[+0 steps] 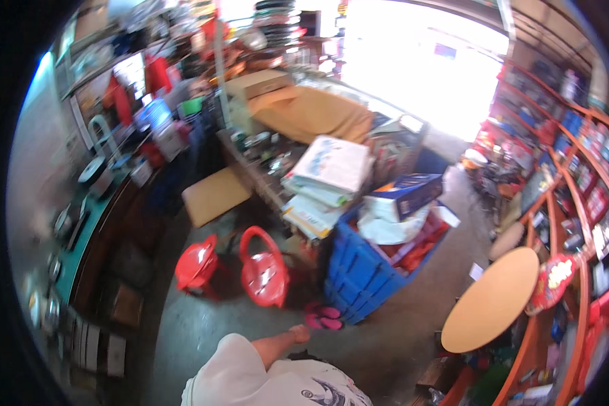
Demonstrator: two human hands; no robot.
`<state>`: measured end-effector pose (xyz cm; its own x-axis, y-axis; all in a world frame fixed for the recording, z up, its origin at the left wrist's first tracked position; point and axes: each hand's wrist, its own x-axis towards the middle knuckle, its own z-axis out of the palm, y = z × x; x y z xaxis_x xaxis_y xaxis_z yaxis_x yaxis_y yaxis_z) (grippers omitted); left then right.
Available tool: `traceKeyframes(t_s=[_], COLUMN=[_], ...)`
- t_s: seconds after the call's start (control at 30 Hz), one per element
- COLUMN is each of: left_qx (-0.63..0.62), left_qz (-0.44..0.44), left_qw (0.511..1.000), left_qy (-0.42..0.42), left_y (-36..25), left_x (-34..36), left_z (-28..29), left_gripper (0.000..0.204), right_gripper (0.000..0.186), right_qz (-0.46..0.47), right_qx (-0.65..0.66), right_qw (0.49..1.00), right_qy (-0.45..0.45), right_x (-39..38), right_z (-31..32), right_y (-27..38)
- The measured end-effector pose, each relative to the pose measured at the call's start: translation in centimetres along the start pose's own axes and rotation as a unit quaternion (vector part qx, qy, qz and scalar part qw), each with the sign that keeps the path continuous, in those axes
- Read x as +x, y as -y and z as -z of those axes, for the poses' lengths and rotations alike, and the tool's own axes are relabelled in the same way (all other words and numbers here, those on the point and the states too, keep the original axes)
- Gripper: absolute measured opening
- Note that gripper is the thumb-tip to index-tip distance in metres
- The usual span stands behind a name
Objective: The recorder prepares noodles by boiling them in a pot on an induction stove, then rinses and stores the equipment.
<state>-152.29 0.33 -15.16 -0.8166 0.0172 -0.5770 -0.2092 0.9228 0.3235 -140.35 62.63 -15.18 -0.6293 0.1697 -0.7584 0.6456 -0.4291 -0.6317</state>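
My left arm, in a white short sleeve, bends across the front of my body. My left hand (299, 333) shows small and blurred at its end. Whether its fingers are closed or hold anything cannot be made out. Just past it in the picture lie pink slippers (323, 317) on the floor, beside a large blue plastic crate (358, 267). A red plastic chair-like item (264, 274) and a red bucket-like item (197, 265) stand ahead to the left. My right hand does not show.
Blue-and-white boxes (406, 196) and bags fill the crate. Stacked white packages (331, 164) lie on a counter behind. An oval wooden board (492, 300) leans by orange shelves (570, 196) at right. A green-topped counter (88, 237) runs along the left.
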Motion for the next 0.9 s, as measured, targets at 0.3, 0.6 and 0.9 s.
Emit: traceKeyframes(t_s=[0.3, 0.6, 0.9], left_qx=[-0.154, -0.312, -0.393], left_qz=[0.213, 0.415, 0.380], left_qw=[0.965, 0.846, 0.820], left_qy=[-0.004, -0.123, -0.169], left_y=[2.7, 7.5, 13.8], left_x=[-16.3, -31.4, -38.4], left_z=[-3.7, -12.5, -19.7], left_gripper=[0.033, 0.032, 0.041], right_gripper=[0.021, 0.020, 0.015], right_qz=[-0.140, -0.113, -0.058], right_qx=[-0.334, -0.440, -0.606], right_qw=[0.906, 0.864, 0.721], right_qy=[0.220, 0.216, 0.332], right_x=[8.5, 7.3, 7.9], right_z=[-5.7, -22.9, -39.5], right_y=[-10.3, -2.6, -9.5])
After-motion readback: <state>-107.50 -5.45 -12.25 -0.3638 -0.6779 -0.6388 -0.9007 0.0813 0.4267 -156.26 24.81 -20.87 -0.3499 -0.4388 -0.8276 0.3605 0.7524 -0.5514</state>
